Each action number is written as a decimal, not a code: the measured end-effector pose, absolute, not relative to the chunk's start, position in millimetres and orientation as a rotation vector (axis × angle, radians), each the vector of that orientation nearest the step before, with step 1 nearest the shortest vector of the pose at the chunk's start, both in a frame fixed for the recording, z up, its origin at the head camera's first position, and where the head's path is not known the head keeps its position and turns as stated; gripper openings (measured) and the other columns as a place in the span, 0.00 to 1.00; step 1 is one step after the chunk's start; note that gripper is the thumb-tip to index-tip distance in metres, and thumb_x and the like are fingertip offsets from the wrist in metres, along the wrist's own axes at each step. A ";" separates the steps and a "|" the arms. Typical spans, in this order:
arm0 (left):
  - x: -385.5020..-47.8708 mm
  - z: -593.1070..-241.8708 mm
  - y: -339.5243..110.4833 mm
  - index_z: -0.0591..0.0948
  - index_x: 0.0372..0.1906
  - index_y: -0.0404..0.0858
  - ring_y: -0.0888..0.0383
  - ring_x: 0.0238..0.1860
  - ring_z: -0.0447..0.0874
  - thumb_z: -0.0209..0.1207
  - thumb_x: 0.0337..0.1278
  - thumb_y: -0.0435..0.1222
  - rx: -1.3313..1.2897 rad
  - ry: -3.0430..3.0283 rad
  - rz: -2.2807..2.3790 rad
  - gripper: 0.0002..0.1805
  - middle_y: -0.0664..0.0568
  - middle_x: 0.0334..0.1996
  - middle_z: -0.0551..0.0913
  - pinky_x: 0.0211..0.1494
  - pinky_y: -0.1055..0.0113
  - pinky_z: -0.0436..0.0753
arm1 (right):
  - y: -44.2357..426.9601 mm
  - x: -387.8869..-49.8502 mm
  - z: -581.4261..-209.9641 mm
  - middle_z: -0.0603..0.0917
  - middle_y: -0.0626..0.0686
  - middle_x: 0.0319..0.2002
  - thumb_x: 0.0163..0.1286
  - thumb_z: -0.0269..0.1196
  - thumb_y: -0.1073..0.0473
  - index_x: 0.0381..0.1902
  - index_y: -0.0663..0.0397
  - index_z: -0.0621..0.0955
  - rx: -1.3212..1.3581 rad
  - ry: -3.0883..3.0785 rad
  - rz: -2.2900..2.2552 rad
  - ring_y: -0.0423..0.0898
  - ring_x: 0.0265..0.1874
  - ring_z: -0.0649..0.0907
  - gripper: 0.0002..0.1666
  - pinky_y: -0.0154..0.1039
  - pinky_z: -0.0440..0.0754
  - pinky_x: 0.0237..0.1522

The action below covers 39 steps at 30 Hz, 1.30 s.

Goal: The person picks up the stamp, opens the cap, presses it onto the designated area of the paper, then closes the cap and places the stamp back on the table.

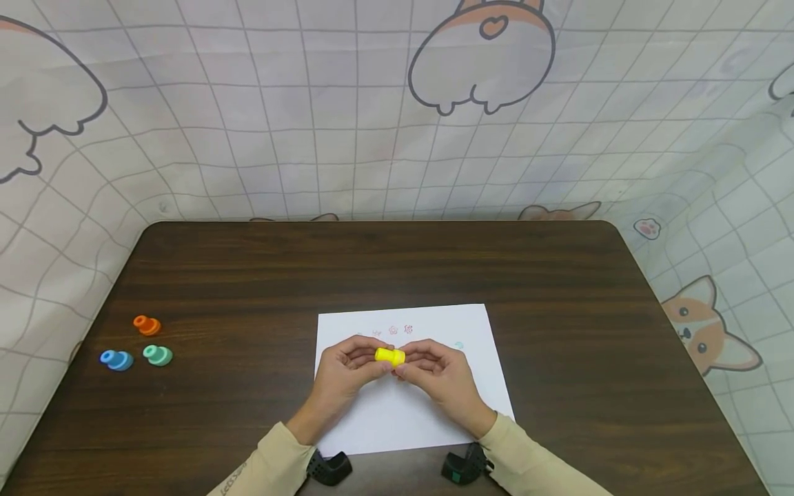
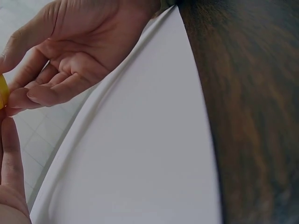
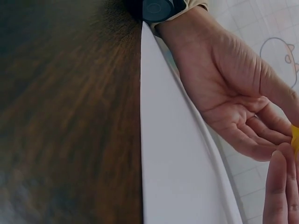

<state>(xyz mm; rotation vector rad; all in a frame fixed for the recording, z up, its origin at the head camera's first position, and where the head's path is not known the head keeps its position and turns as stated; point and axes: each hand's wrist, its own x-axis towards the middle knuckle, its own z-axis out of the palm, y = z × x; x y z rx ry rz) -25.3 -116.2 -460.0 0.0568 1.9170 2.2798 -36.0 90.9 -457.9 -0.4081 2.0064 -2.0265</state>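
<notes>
A small yellow stamp (image 1: pixel 389 356) is held level above the white paper (image 1: pixel 415 420). My left hand (image 1: pixel 349 365) pinches its left end between thumb and fingers. From the other side my right hand (image 1: pixel 443 372) pinches the right end, so the fingertips of both hands nearly meet. Faint small prints, reddish and teal, mark the upper part of the sheet; the hands cover some of it. Each wrist view catches only a sliver of the yellow stamp at its edge.
On the left of the dark wooden table (image 1: pixel 558 289) stand an orange stamp (image 1: pixel 147 325), a blue stamp (image 1: pixel 116 359) and a mint green stamp (image 1: pixel 158 355). A white gridded curtain (image 1: pixel 335 138) with cartoon corgis hangs behind the table and along its sides.
</notes>
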 end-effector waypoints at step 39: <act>-28.4 -456.6 -110.9 0.82 0.49 0.21 0.66 0.43 0.90 0.74 0.51 0.25 0.139 2.019 2.333 0.20 0.65 0.42 0.90 0.51 0.72 0.90 | 97.6 -43.5 -451.9 0.88 0.67 0.50 0.62 0.75 0.65 0.52 0.63 0.84 -0.401 2.031 -2.043 0.38 0.43 0.91 0.21 0.33 0.90 0.50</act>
